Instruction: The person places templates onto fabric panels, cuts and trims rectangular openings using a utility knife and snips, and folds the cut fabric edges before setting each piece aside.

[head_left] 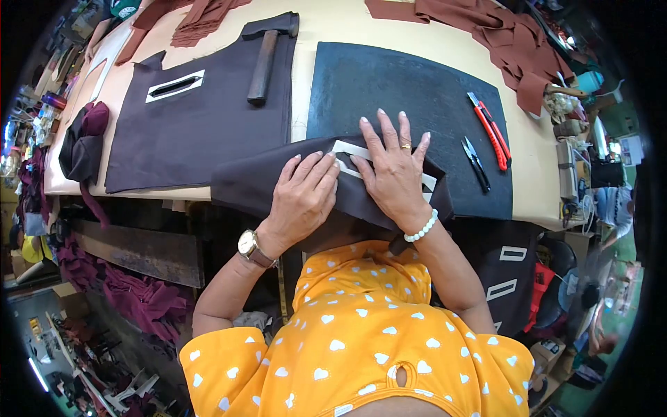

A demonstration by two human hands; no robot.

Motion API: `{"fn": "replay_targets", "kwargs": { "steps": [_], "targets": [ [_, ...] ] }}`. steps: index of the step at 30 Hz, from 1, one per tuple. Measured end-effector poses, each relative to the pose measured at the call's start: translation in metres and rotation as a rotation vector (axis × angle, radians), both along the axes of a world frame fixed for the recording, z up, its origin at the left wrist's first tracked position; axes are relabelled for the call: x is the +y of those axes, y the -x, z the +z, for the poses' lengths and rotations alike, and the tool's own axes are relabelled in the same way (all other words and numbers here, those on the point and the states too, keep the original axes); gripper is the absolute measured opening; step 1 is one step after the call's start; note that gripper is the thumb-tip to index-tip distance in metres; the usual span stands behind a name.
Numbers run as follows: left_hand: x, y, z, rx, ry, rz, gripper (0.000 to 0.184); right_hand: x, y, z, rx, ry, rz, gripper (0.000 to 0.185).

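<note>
A dark brown fabric piece (pixel 260 170) lies over the front edge of the dark cutting mat (pixel 403 83) and hangs toward my lap. On it is a white rectangular frame patch (pixel 351 148), partly covered by my fingers. My left hand (pixel 303 193) rests on the fabric at the patch's left end, fingers laid out close together. Spread wide, the fingers of my right hand (pixel 396 167) press flat across the patch, and the thumb lies at its opening. Neither hand grips a tool. Thread snips (pixel 476 165) lie on the mat to the right.
Two red utility knives (pixel 490 132) lie beside the snips. At left, a hammer (pixel 263 66) rests on stacked dark panels, the top one bearing a slotted white patch (pixel 175 86). Rust-brown fabric pieces (pixel 479 35) cover the back right. Maroon cloth (pixel 142 295) hangs below the table.
</note>
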State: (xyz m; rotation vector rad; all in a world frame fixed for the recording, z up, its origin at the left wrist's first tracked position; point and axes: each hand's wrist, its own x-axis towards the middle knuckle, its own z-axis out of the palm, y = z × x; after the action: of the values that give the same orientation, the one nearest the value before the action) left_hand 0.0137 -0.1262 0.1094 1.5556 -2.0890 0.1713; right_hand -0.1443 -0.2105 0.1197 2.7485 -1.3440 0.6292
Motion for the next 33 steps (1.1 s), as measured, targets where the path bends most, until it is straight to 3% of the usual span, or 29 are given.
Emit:
{"fn": "replay_targets", "kwargs": {
  "steps": [6,13,16,19,22,29,32,33],
  "targets": [
    [0.001,0.001,-0.001,0.032,0.016,0.018,0.03,0.0,-0.012,-0.005,-0.024,0.003,0.058,0.054],
    [0.001,0.0,-0.003,0.171,0.004,0.021,0.04,-0.003,0.016,0.002,-0.096,-0.253,0.109,0.075],
    [0.003,0.001,-0.002,0.199,0.001,0.027,0.041,-0.009,0.009,-0.007,-0.167,-0.226,0.025,0.076],
    [0.005,0.001,-0.004,0.228,-0.005,0.026,0.045,-0.005,-0.003,-0.001,-0.072,-0.135,0.066,0.074],
    [0.006,0.005,-0.017,0.348,0.059,0.051,0.054,-0.012,-0.007,0.013,-0.053,-0.216,0.31,0.071],
    [0.008,0.016,-0.021,0.337,0.289,0.212,0.066,-0.032,-0.034,0.041,0.009,-0.576,0.402,0.032],
    [0.003,0.024,0.004,0.238,0.406,0.245,0.064,-0.051,-0.038,0.054,-0.664,-0.433,0.361,0.021],
    [0.002,0.031,0.019,0.218,0.413,0.238,0.062,-0.058,-0.038,0.062,-0.957,-0.512,0.295,0.019]
  ]
}}
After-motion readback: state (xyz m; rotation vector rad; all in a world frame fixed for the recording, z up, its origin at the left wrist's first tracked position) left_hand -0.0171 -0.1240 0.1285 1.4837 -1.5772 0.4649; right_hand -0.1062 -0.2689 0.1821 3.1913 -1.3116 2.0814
